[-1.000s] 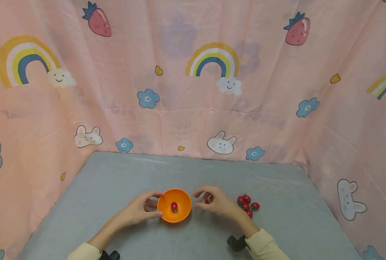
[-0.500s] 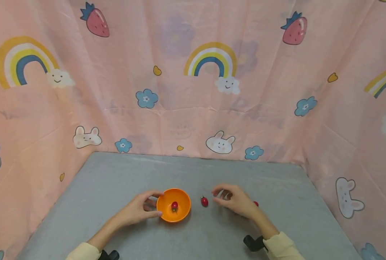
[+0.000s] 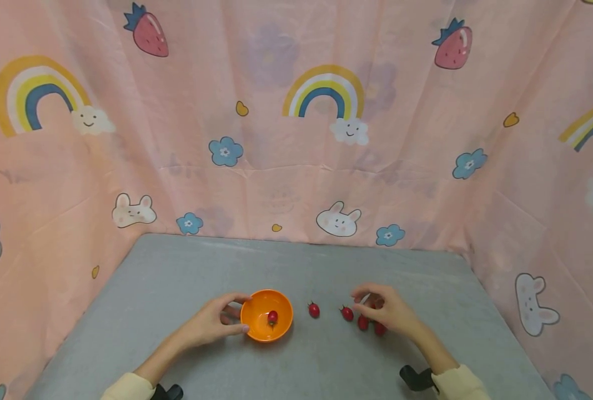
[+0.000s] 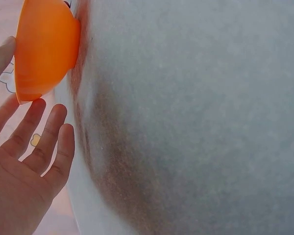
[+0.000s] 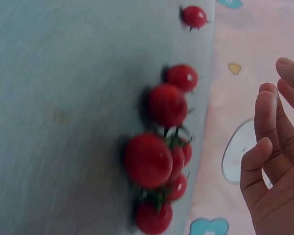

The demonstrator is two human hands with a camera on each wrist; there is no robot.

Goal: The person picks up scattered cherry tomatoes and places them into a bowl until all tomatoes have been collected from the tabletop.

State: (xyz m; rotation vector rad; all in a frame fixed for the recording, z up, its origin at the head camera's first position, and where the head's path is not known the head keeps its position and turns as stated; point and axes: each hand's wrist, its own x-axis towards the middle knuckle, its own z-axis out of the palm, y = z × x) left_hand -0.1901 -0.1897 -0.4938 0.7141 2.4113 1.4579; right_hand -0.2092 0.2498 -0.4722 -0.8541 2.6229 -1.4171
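Observation:
My left hand (image 3: 214, 321) holds the orange bowl (image 3: 254, 329) by its side, thumb and fingers at the rim. One red cherry tomato (image 3: 272, 318) with a green stem lies in the bowl. In the left wrist view, the fingers (image 4: 30, 120) reach the bowl's underside while the thumb meets its edge. My right hand (image 3: 391, 308) is over a cluster of cherry tomatoes (image 3: 363, 323) to the right, partly hiding them. Nothing is in its fingers, which the right wrist view shows apart from the tomatoes (image 5: 148, 160).
A single cherry tomato (image 3: 313, 310) lies between the bowl and the cluster. Another tomato (image 3: 347, 313) sits at the cluster's left side. All are on a grey table (image 3: 216, 266), enclosed by a pink patterned curtain (image 3: 276, 183) at the back and sides.
My right hand has let go of a cherry tomato right of the bowl and moved right, over the cluster. The tomato in the bowl has shifted slightly rightward. My left hand stays at the bowl.

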